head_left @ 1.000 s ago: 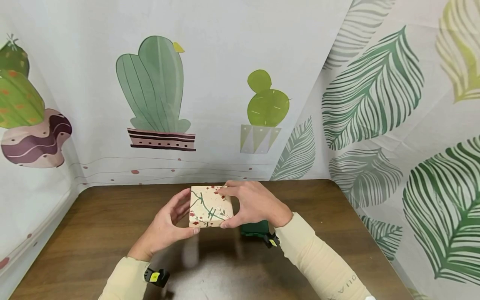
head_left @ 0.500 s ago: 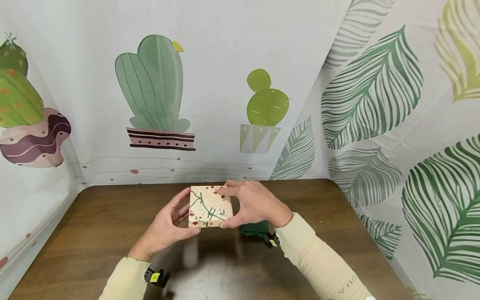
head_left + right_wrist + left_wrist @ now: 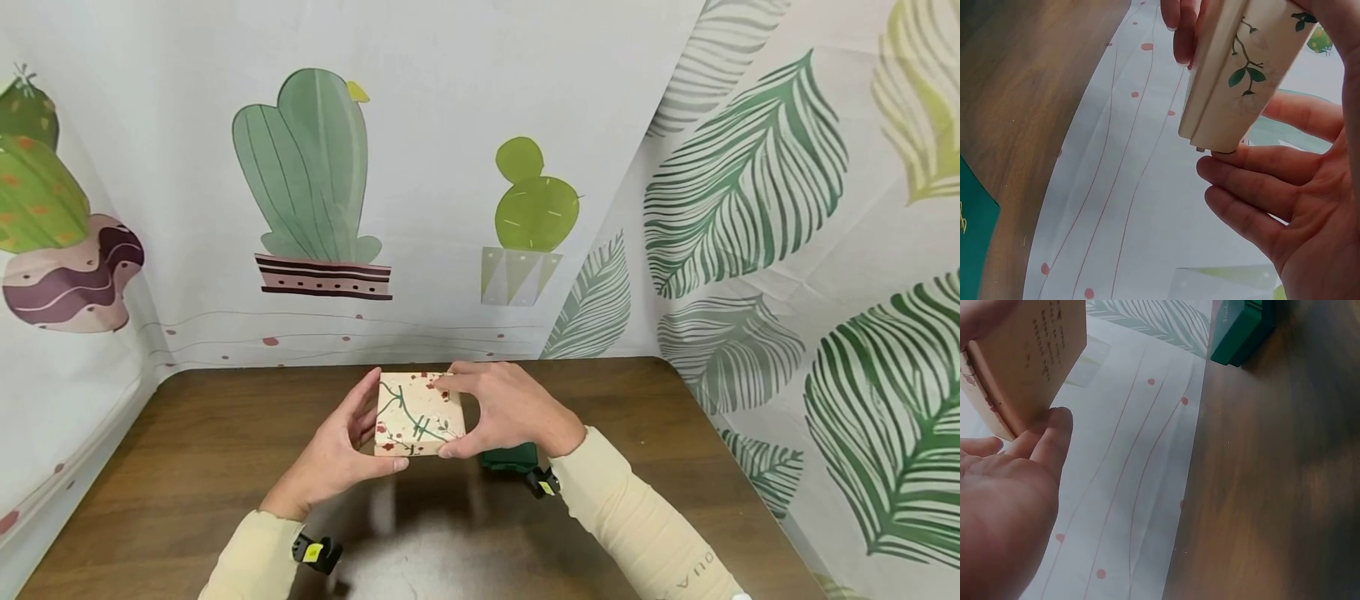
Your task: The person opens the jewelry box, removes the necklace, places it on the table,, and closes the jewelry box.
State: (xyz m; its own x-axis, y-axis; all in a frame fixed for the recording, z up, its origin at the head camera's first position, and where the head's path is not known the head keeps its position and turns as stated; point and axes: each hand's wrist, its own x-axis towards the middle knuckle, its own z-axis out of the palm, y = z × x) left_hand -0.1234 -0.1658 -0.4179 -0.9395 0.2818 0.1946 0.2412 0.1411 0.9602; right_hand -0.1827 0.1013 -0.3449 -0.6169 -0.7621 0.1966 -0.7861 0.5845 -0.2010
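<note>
A square cream box [image 3: 420, 410] with a red-blossom and green-branch print is held up over the table between both hands. My left hand [image 3: 337, 446] grips its left side, thumb along the front edge and fingers at the back. From the right, my right hand [image 3: 502, 408] holds it with the thumb at the front corner and a finger over the top. Small dark writing marks the underside of the box [image 3: 1041, 356] in the left wrist view. A stepped seam runs along the side of the box [image 3: 1244, 81] in the right wrist view.
A dark green box [image 3: 510, 457] sits on the brown wooden table [image 3: 225, 425], partly hidden behind the right wrist. Wall cloth [image 3: 435, 183] printed with cacti and leaves hangs at the table's back and right edges.
My left thumb has slid a little to the right along the front edge of the cream box, and the left fingers have shifted slightly. The right hand keeps its hold.
</note>
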